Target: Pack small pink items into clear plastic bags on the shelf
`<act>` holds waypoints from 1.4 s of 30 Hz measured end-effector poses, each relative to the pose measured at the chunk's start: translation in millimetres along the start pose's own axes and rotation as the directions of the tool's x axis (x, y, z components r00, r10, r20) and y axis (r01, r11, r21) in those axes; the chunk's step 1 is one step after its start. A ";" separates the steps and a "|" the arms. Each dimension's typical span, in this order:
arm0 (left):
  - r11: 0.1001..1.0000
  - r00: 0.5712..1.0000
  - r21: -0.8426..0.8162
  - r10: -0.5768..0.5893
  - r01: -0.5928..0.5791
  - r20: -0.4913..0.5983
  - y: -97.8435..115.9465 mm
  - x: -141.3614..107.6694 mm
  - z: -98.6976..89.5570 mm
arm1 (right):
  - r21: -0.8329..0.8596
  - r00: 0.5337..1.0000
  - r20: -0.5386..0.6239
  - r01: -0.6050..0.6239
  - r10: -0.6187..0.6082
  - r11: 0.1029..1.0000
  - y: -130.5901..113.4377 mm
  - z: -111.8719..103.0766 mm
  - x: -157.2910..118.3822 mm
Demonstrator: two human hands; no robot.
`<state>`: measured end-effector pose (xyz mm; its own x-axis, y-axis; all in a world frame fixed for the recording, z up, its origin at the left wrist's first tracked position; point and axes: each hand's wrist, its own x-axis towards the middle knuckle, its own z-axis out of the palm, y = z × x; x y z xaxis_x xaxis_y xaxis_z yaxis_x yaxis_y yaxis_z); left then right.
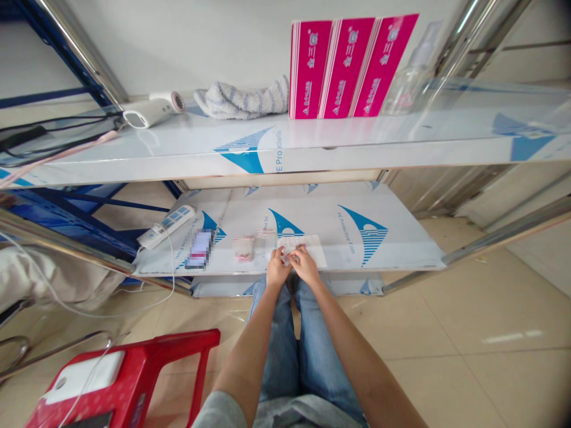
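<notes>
My left hand [278, 268] and my right hand [305, 265] meet at the front edge of the lower shelf, fingertips almost touching. Both have their fingers curled in a pinch around something small and pale that I cannot make out. Under and behind them lies a white sheet of paper [317, 248] on the shelf. Left of my hands sits a small clear plastic bag [243, 247] with pale and pinkish contents. Farther left is a phone [198, 249] with its screen lit.
A power strip [168, 227] with a white cable lies at the lower shelf's left end. The upper shelf [187, 139] carries a hair dryer [154, 110], a striped towel [243, 100], a pink box [350, 68] and a spray bottle [408, 83]. A red stool [167, 345] stands lower left.
</notes>
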<state>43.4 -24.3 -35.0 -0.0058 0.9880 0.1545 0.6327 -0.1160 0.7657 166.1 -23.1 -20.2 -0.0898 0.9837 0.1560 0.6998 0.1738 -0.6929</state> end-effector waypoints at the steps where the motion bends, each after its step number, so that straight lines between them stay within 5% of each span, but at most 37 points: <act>1: 1.000 1.000 -0.012 -0.005 0.005 -0.009 -0.2 0.1 0.6 | -0.002 0.999 -0.043 0.013 -0.013 1.000 -0.8 -0.1 -0.6; 6: 0.997 0.997 -0.068 -0.031 0.025 -0.078 -0.4 0.3 3.2 | -0.043 0.967 -0.254 0.017 -0.028 0.999 -9.3 -2.5 -7.0; 17: 0.984 0.990 -0.171 -0.075 0.054 -0.122 -1.0 0.5 -2.4 | 0.096 0.957 -0.289 0.044 -0.014 0.994 -5.8 -8.1 -8.3; 30: 0.975 0.990 -0.194 -0.120 0.104 -0.070 -2.9 2.9 -1.6 | 0.541 0.973 -0.091 -0.130 0.211 0.831 10.3 2.9 -1.1; 35: 0.944 0.988 -0.292 -0.154 0.153 0.021 -1.5 0.8 0.3 | 0.650 0.978 0.005 -0.162 0.209 0.743 7.0 0.4 0.1; 42: 0.945 0.989 -0.302 -0.143 0.123 -0.046 -0.9 0.2 0.3 | 0.689 0.978 -0.009 -0.146 0.209 0.710 4.9 3.5 0.3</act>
<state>43.1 -24.0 -35.8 -0.1321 0.9887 0.0715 0.3637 -0.0188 0.9313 167.0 -21.9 -26.0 0.0652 0.9978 0.0139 0.0210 0.0125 -0.9997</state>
